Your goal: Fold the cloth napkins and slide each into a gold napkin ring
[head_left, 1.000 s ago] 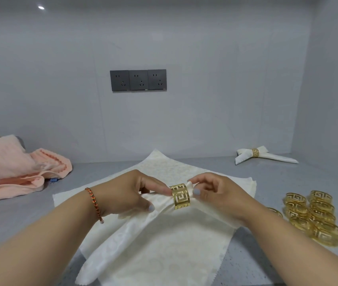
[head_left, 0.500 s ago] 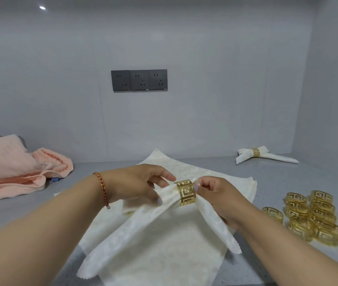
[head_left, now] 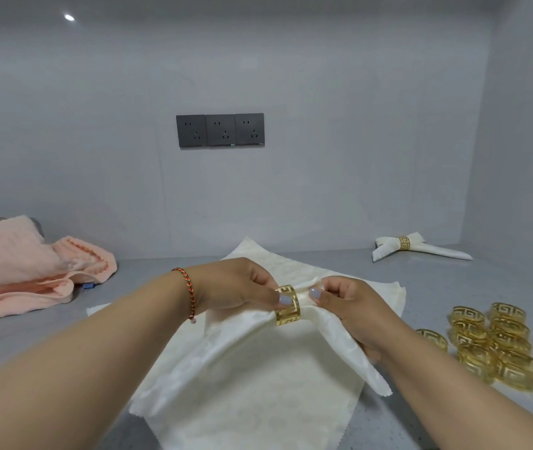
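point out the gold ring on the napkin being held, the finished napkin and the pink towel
gold napkin ring [head_left: 288,306], head view, patterned front band
finished napkin [head_left: 437,251], head view, right tail
pink towel [head_left: 15,264], head view, middle fold

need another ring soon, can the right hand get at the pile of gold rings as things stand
Probably yes: the pile of gold cut-out napkin rings lies uncovered just beside the right hand, but that hand pinches the folded cream napkin.

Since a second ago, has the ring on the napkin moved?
Yes. The ring has shifted right and slightly away, toward the wall sockets, with both hands.
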Motion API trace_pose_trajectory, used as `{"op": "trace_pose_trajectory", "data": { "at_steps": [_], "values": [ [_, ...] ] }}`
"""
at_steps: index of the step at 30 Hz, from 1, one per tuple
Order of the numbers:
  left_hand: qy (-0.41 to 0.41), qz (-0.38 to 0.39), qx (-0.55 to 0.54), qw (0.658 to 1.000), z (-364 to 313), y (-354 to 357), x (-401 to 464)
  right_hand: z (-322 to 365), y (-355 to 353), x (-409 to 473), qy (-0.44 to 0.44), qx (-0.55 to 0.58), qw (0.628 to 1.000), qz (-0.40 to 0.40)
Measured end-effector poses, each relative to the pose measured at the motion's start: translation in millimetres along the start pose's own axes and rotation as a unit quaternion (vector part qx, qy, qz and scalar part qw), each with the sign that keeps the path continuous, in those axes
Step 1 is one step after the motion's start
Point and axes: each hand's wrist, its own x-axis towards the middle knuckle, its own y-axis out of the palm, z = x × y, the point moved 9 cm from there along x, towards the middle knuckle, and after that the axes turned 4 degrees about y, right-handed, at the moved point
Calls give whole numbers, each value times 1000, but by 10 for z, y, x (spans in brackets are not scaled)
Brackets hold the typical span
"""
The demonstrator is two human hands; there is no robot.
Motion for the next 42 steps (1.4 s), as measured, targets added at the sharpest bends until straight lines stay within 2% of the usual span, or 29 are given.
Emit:
{"op": "trace_pose_trajectory", "data": {
  "at_steps": [9, 17, 21, 24, 30, 36, 42],
  "values": [
    [17, -9, -2, 1000, 38, -131, -119, 92, -113, -16, -16, -17, 1000, -20],
    [11, -34, -55, 998, 95, -153, -161, 77, -57, -15, 34, -6, 999, -3],
    [-24, -33, -176, 984, 211, -126, -179, 102, -87, 4, 7, 1, 999, -43],
    [-54, -34, -205, 977, 293, -72, -226, 53, -129, 27, 3, 1, 998, -68],
    [-42, -169, -238, 956, 397, -300, -190, 12, -113, 37, 26, 93, 994, -48],
    [-3, -194, -208, 959, 349, -321, -139, 10, -192, 128, 41, 105, 992, -57],
    [12, -282, -167, 945, 353, -340, -169, -86, -245, 233, 51, 103, 991, -70]
  ]
}}
